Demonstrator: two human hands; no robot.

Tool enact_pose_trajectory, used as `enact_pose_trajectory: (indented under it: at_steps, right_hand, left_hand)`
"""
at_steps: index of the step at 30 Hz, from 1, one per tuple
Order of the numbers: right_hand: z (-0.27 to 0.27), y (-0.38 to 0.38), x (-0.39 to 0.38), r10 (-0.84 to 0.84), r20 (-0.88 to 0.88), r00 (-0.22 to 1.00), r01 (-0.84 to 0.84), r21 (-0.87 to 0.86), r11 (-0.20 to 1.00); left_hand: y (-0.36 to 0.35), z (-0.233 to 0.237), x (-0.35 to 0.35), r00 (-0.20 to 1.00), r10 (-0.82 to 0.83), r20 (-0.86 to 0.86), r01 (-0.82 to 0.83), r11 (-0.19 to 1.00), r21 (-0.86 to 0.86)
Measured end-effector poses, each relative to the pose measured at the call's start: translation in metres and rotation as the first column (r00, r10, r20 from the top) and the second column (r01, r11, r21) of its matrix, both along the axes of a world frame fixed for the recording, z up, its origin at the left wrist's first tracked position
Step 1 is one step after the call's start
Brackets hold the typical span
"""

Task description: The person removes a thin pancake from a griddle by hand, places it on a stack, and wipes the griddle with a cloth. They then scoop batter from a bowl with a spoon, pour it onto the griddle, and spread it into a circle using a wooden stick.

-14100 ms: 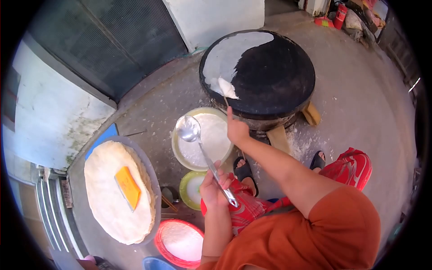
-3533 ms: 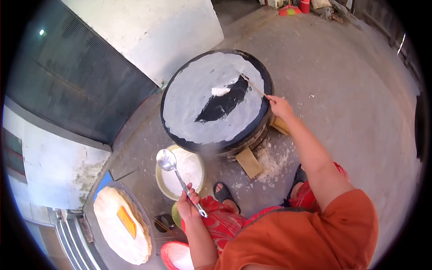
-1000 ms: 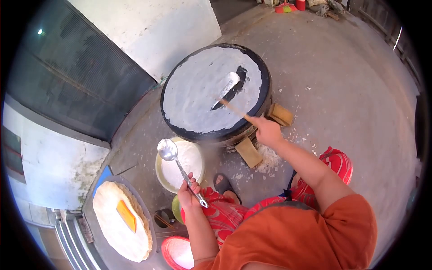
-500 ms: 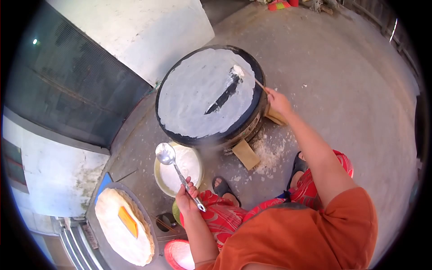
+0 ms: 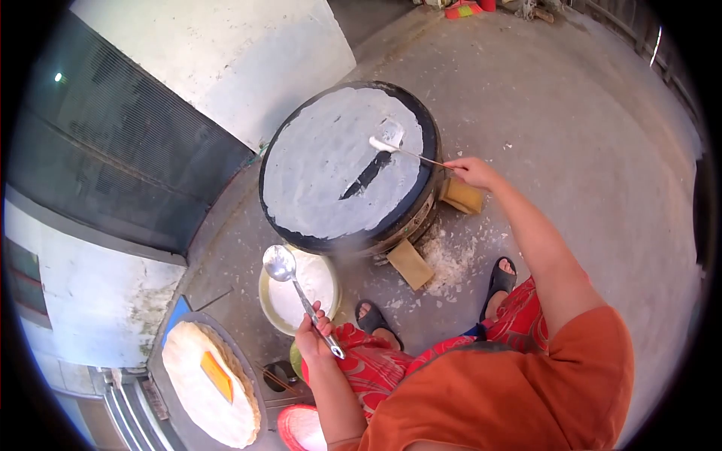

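A large round black griddle carries a thin pale layer of batter, with a dark bare streak right of its middle. My right hand, at the griddle's right edge, is closed on the thin handle of a spreader. The spreader's batter-coated end rests on or just over the layer at the upper end of the streak. My left hand grips a metal ladle by its handle. The ladle's bowl is over the left rim of a tub of white batter.
Lower left, a stack of pale flatbreads bears an orange scraper. Tan blocks and scattered crumbs lie beside the griddle. A red-rimmed container stands near my left forearm. A white wall rises behind.
My right hand has moved slightly down, and the spreader's end has shifted left and down. Batter now covers the upper part of the dark streak. The ladle remains in my left hand.
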State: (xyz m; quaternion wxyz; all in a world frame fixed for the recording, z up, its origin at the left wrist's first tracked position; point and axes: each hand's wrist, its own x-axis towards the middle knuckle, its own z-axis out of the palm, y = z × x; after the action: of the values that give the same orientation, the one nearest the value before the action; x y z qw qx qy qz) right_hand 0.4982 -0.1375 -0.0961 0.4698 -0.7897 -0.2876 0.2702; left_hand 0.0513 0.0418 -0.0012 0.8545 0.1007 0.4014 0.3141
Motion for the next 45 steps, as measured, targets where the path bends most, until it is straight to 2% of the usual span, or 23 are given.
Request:
enact_pose_trajectory:
  at_steps: [4, 6, 7, 9, 12, 13, 15, 18, 19, 22, 23, 24, 26, 27, 30, 31, 35, 36, 38, 39, 42, 43, 45]
  right_hand:
    - [-0.007, -0.021, 0.006, -0.129, -0.037, 0.991, 0.128, -0.045, 0.991]
    - [-0.010, -0.001, -0.015, -0.294, 0.026, 0.955, 0.296, -0.079, 0.952]
    - [-0.006, 0.007, -0.029, -0.296, 0.025, 0.955, 0.297, -0.079, 0.951]
    - [0.006, 0.015, -0.056, -0.058, 0.325, 0.944, 0.107, -0.136, 0.985]
    - [0.036, -0.002, -0.063, 0.049, 0.230, 0.972, -0.004, -0.192, 0.981]
    - [0.036, -0.007, -0.059, 0.052, 0.237, 0.970, -0.005, -0.192, 0.981]
    - [0.026, -0.018, -0.052, -0.207, 0.174, 0.963, 0.235, -0.157, 0.959]
    - [-0.003, 0.001, -0.071, -0.207, 0.179, 0.962, 0.234, -0.144, 0.961]
    - [0.030, 0.007, -0.100, -0.134, 0.311, 0.941, 0.219, -0.253, 0.942]
    - [0.011, 0.017, -0.108, -0.042, 0.306, 0.951, 0.087, -0.134, 0.987]
    - [0.054, 0.007, -0.118, 0.004, 0.266, 0.964, 0.053, -0.206, 0.977]
    - [0.052, 0.003, -0.115, 0.006, 0.271, 0.963, 0.051, -0.206, 0.977]
    - [0.033, -0.015, -0.097, -0.098, 0.086, 0.992, 0.106, -0.097, 0.990]
    - [0.002, -0.018, -0.087, -0.251, 0.008, 0.968, 0.251, -0.025, 0.968]
    - [-0.006, -0.001, -0.122, -0.306, -0.097, 0.947, 0.305, -0.026, 0.952]
    - [-0.011, 0.006, -0.137, -0.209, 0.036, 0.977, 0.210, -0.012, 0.978]
    - [0.017, 0.020, -0.163, -0.079, 0.247, 0.966, 0.117, -0.146, 0.982]
    - [0.022, 0.015, -0.160, -0.074, 0.248, 0.966, 0.113, -0.145, 0.983]
    - [0.031, 0.000, -0.149, -0.139, 0.038, 0.990, 0.141, -0.054, 0.989]
    - [0.016, -0.003, -0.145, -0.283, -0.018, 0.959, 0.283, 0.010, 0.959]
    - [0.000, 0.006, -0.175, -0.259, 0.051, 0.965, 0.255, 0.078, 0.964]
    - [-0.009, 0.014, -0.185, -0.176, 0.179, 0.968, 0.164, 0.081, 0.983]
    - [-0.013, 0.032, -0.193, -0.161, 0.211, 0.964, 0.151, 0.066, 0.986]
  left_hand:
    - [0.001, -0.005, -0.001, 1.000, -0.010, -0.004, 0.010, 0.999, 0.037]
    - [0.000, -0.005, 0.000, 1.000, -0.023, -0.004, 0.023, 1.000, 0.021]
    - [0.000, -0.004, 0.001, 1.000, -0.030, 0.001, 0.030, 0.999, 0.010]
    - [-0.001, -0.001, 0.001, 0.999, -0.038, 0.011, 0.038, 0.999, -0.007]
    - [-0.001, 0.000, 0.002, 0.998, -0.052, 0.035, 0.053, 0.998, -0.023]
    - [-0.001, 0.000, 0.002, 0.997, -0.069, 0.023, 0.069, 0.998, -0.005]
    - [-0.002, -0.004, -0.001, 0.997, -0.080, 0.008, 0.080, 0.997, 0.006]
    - [0.002, -0.008, -0.003, 0.993, -0.115, 0.032, 0.114, 0.993, 0.029]
    - [0.003, -0.007, -0.002, 0.991, -0.127, 0.032, 0.126, 0.992, 0.019]
    - [0.000, -0.004, -0.001, 0.990, -0.140, 0.033, 0.140, 0.990, 0.001]
    - [-0.001, -0.002, -0.001, 0.987, -0.157, 0.013, 0.157, 0.987, 0.019]
    - [-0.002, -0.001, -0.001, 0.985, -0.175, -0.007, 0.175, 0.984, 0.037]
    - [-0.005, 0.001, -0.002, 0.982, -0.185, -0.027, 0.187, 0.980, 0.062]
    - [-0.007, 0.002, -0.003, 0.978, -0.204, -0.046, 0.208, 0.974, 0.092]
    - [-0.010, 0.008, 0.002, 0.967, -0.235, -0.098, 0.246, 0.961, 0.129]
    - [-0.011, 0.010, 0.004, 0.961, -0.247, -0.128, 0.263, 0.955, 0.135]
    - [-0.013, 0.011, 0.004, 0.940, -0.301, -0.160, 0.329, 0.923, 0.201]
    - [-0.014, 0.013, 0.003, 0.942, -0.296, -0.159, 0.325, 0.924, 0.202]
    - [-0.019, 0.019, 0.001, 0.924, -0.307, -0.227, 0.359, 0.902, 0.239]
    - [-0.022, 0.021, 0.001, 0.930, -0.308, -0.200, 0.350, 0.908, 0.230]
    - [-0.030, 0.038, 0.010, 0.885, -0.349, -0.307, 0.435, 0.856, 0.279]
    - [-0.030, 0.039, 0.015, 0.885, -0.349, -0.308, 0.435, 0.857, 0.277]
    - [-0.033, 0.042, 0.025, 0.893, -0.365, -0.264, 0.432, 0.859, 0.273]
